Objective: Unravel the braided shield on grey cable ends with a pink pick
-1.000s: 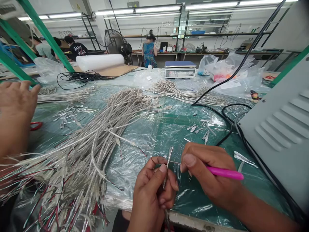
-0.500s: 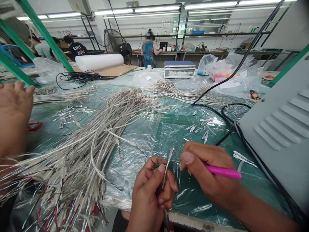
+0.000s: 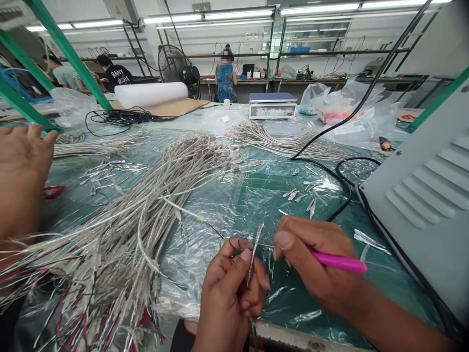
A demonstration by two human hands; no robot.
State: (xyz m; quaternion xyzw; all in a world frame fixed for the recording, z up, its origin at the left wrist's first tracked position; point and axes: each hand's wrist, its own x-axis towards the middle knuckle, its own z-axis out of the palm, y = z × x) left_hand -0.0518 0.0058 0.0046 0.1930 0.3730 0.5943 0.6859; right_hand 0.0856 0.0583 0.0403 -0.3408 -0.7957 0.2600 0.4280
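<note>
Low in the middle, my left hand (image 3: 232, 296) pinches a cable end (image 3: 255, 254) between thumb and fingers. The braided silver shield of this cable points up, and its lower part passes through my palm. My right hand (image 3: 318, 264) is closed around a pink-handled pick (image 3: 340, 261), held like a pen. Its thin metal tip reaches left to the braid; whether it pierces or only touches it I cannot tell. To the left lies a large heap of clear-jacketed cables (image 3: 157, 205), with red, green, black and white wires at the near ends.
Another person's hand (image 3: 24, 161) rests at the left, near a red handle (image 3: 53, 191). Braid scraps (image 3: 311, 205) lie beyond my right hand. A grey metal housing (image 3: 425, 195) and black cable (image 3: 344, 181) stand at right. Farther back are a scale (image 3: 273, 106) and plastic bags (image 3: 348, 105).
My hands, the cable and the pick stay almost exactly in place. The other person's hand at left shifts slightly right, and a distant person's arm has come in toward the body.
</note>
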